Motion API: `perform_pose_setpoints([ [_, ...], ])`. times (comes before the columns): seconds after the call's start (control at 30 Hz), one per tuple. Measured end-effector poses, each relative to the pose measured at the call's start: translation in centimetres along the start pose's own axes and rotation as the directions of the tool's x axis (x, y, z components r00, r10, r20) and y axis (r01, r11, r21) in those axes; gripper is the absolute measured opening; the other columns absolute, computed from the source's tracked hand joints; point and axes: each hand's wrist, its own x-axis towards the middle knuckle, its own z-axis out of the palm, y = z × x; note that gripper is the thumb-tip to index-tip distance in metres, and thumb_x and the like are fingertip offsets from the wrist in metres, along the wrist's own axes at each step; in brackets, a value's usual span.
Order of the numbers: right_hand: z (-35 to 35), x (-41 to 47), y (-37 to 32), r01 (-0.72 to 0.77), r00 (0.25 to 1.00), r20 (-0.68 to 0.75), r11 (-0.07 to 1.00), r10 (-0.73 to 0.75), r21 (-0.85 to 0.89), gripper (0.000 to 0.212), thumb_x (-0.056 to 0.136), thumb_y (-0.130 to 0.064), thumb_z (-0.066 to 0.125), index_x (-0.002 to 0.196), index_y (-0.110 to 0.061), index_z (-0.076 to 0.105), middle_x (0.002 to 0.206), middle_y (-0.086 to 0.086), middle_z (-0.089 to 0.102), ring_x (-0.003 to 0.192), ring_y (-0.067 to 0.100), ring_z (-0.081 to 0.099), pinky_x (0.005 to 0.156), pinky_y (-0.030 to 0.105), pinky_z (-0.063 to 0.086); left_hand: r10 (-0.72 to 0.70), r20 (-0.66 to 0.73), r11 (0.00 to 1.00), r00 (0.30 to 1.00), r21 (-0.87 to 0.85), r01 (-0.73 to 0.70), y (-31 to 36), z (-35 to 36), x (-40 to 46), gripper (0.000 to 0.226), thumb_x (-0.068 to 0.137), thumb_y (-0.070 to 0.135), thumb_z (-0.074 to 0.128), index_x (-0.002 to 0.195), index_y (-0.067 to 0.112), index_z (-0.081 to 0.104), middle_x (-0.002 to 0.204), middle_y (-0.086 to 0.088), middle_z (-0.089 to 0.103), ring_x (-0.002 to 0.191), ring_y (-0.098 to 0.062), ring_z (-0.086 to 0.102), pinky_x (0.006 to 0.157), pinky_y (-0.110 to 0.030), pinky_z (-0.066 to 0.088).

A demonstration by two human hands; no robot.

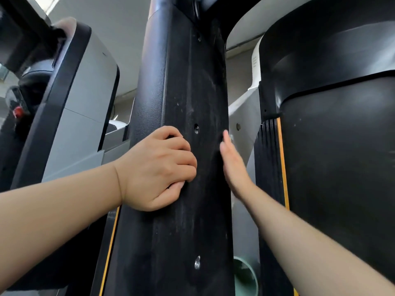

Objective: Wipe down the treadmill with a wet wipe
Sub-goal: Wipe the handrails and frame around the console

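Black treadmill post [181, 146], dusty and screw-holed, fills the middle, with a hand at either side.

Black belt [342, 167] with an orange edge strip [283, 163] rises at right; a grey second machine [85, 107] stands at left. Left hand [158, 167] rests on the post, fingers curled tight; whether it pinches anything cannot be told. Right hand [234, 165] lies flat along the post's right edge, fingers straight and together. No wipe shows, and no writing can be read.

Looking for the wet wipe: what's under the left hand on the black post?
The left hand rests curled on the dusty black post; no wipe edge shows, and anything beneath its fingers is covered. The right hand lies flat along the post's edge.
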Motion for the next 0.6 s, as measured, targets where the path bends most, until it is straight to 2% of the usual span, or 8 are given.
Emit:
perform_pose_setpoints([
  [0.07,-0.1,3.1,-1.3,-0.052,0.999,-0.017,0.998,0.052,-0.037,0.055,0.097,-0.041,0.022,0.150,-0.026,0.021,0.156,-0.009,0.022,0.142,0.007,0.020,0.118,0.039,0.018,0.002,-0.002,1.000,1.000,-0.002,-0.002,0.0,0.0,0.0,0.028,0.073,0.022,0.036,0.071,0.015,0.063,0.084,0.005,0.066,0.080,-0.026,0.057,0.086,-0.042,0.038],
  [0.17,0.6,0.2,-1.5,0.099,0.994,0.051,0.994,-0.097,-0.036,0.043,0.094,-0.032,0.024,0.132,-0.018,0.036,0.140,0.002,0.038,0.126,0.005,0.037,0.109,0.039,0.030,0.008,-0.001,1.000,1.000,-0.008,-0.008,-0.2,-0.1,0.0,0.027,0.072,0.022,0.037,0.071,0.015,0.063,0.083,0.005,0.065,0.080,-0.025,0.057,0.086,-0.042,0.038],
  [0.23,1.2,-5.7,-0.5,0.227,0.960,0.178,0.973,-0.217,-0.033,0.053,0.097,-0.047,0.025,0.146,-0.029,0.017,0.156,-0.007,0.016,0.140,-0.001,0.017,0.115,0.022,0.020,0.012,0.002,1.000,1.000,-0.016,-0.012,-0.2,0.0,0.1,0.026,0.072,0.023,0.038,0.071,0.016,0.063,0.083,0.005,0.065,0.079,-0.025,0.057,0.086,-0.042,0.038],
  [0.33,1.8,-11.8,1.5,0.518,0.821,0.385,0.833,-0.421,-0.195,0.067,0.095,-0.060,0.014,0.147,-0.024,-0.008,0.157,-0.013,-0.017,0.144,0.006,-0.013,0.116,0.020,-0.007,0.021,0.002,1.000,1.000,-0.020,-0.021,-0.2,0.1,0.1,0.025,0.073,0.024,0.039,0.070,0.015,0.062,0.082,0.004,0.065,0.079,-0.025,0.057,0.086,-0.040,0.037],
  [0.37,1.5,-10.9,1.7,0.529,0.822,0.381,0.814,-0.423,-0.238,0.064,0.096,-0.059,0.013,0.144,-0.026,-0.013,0.154,-0.017,-0.023,0.143,0.004,-0.018,0.114,0.018,-0.010,0.020,-0.003,1.000,1.000,-0.022,-0.020,-0.2,0.1,0.1,0.025,0.073,0.024,0.039,0.070,0.016,0.062,0.082,0.004,0.065,0.079,-0.025,0.057,0.087,-0.041,0.038],
  [0.5,0.9,0.4,-1.8,0.207,0.972,0.158,0.952,-0.174,-0.225,0.063,0.092,-0.044,0.016,0.149,-0.031,-0.008,0.158,-0.012,-0.014,0.141,-0.003,-0.014,0.118,0.028,-0.004,-0.002,-0.030,1.000,1.000,-0.023,0.002,-0.1,0.2,-0.1,0.024,0.072,0.022,0.038,0.068,0.016,0.061,0.080,0.004,0.064,0.078,-0.025,0.056,0.089,-0.040,0.037],
  [0.57,0.6,5.0,-4.3,0.040,0.999,0.042,0.986,-0.034,-0.162,0.058,0.095,-0.041,0.017,0.150,-0.026,0.009,0.159,-0.010,0.003,0.144,0.005,0.002,0.119,0.037,0.003,-0.007,-0.037,1.000,0.999,-0.027,0.006,-0.1,0.3,-0.1,0.023,0.072,0.021,0.038,0.068,0.016,0.060,0.080,0.005,0.064,0.078,-0.024,0.056,0.090,-0.040,0.036],
  [0.6,0.9,5.4,-4.9,0.042,0.999,0.034,0.992,-0.038,-0.121,0.053,0.093,-0.043,0.019,0.143,-0.027,0.023,0.155,-0.009,0.015,0.141,0.007,0.013,0.118,0.040,0.008,-0.007,-0.041,1.000,0.999,-0.028,0.006,-0.1,0.2,-0.1,0.023,0.071,0.021,0.038,0.068,0.016,0.060,0.079,0.005,0.064,0.078,-0.024,0.055,0.091,-0.040,0.036],
])
